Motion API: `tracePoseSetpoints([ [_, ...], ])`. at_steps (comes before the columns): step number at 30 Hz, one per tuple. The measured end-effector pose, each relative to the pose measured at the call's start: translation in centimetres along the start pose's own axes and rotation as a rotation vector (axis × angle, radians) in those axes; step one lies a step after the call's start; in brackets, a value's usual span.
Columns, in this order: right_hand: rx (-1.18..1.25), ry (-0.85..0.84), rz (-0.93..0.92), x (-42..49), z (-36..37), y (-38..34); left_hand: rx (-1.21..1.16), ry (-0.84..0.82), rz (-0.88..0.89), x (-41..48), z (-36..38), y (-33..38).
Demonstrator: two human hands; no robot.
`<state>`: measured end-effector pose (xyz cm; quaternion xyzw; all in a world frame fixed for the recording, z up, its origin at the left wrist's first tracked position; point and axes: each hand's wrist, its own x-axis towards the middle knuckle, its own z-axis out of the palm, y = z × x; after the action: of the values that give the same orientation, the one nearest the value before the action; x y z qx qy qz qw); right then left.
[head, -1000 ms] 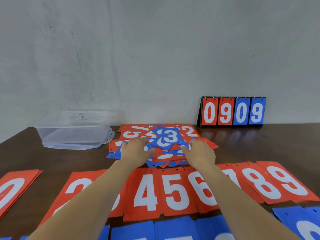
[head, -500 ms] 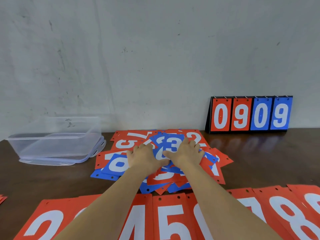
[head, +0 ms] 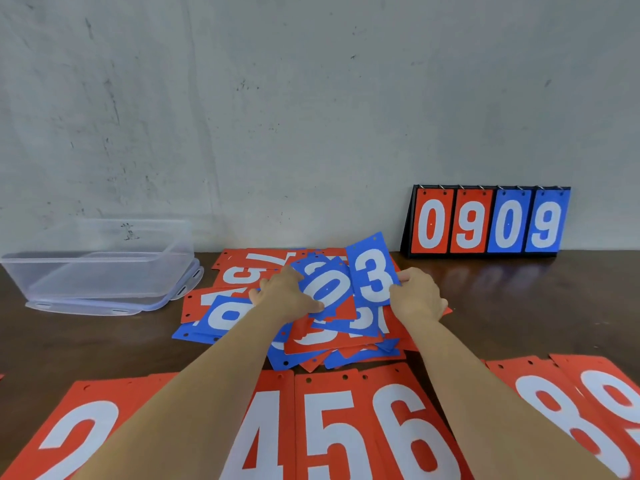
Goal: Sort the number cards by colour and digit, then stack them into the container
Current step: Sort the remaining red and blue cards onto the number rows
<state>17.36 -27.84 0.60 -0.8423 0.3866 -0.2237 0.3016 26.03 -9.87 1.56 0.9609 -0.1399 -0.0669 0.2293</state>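
A loose heap of red and blue number cards (head: 242,278) lies mid-table. My right hand (head: 417,294) pinches a blue 3 card (head: 372,271) by its right edge and holds it tilted up above the heap. My left hand (head: 285,294) grips a blue 0 card (head: 327,289) on top of the heap, thumb on its lower edge. A row of red cards (head: 332,424) showing 2, 4, 5, 6, 8 and 9 lies along the near edge, partly hidden by my forearms. The clear plastic container (head: 100,261) stands empty at the left.
A small flip scoreboard (head: 488,221) reading 0909 in red and blue stands against the wall at the back right. The container sits on its lid (head: 183,289). Bare dark table (head: 519,306) shows to the right of the heap.
My right hand has lifted the blue 3 card off the heap and to the right. My left hand has closed on the blue 0 card that lay under it.
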Motion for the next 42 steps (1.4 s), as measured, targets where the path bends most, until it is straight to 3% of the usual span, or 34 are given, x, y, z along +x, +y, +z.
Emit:
tracePoseSetpoints([
  [3, 0.178, -0.008, 0.012, -0.2, -0.8, 0.6, -0.088, 0.177, 0.067, -0.6, 0.7, 0.0],
  [5, 0.262, -0.008, 0.015, -0.3, -1.3, 0.8, -0.289, 0.228, 0.085, -0.7, 1.0, -0.1],
  [10, 0.371, -0.047, 0.023, -1.2, -3.0, 0.5, -0.764, 0.216, -0.017, -1.1, -0.7, 0.0],
  [13, 0.434, -0.074, 0.017, -2.2, -4.2, -0.2, -0.930, 0.168, -0.075, -2.1, -2.4, 0.1],
  [21, 0.517, -0.137, -0.093, -6.4, -5.9, -2.6, -0.877, 0.171, -0.033, -6.6, -6.2, -2.5],
  [30, 0.514, -0.161, -0.183, -12.0, -5.7, -5.7, -0.967, 0.284, -0.122, -12.2, -10.1, -9.4],
  [42, 0.588, -0.126, -0.189, -22.4, -4.2, -9.7, -0.995, 0.218, -0.113, -17.8, -17.1, -20.4],
])
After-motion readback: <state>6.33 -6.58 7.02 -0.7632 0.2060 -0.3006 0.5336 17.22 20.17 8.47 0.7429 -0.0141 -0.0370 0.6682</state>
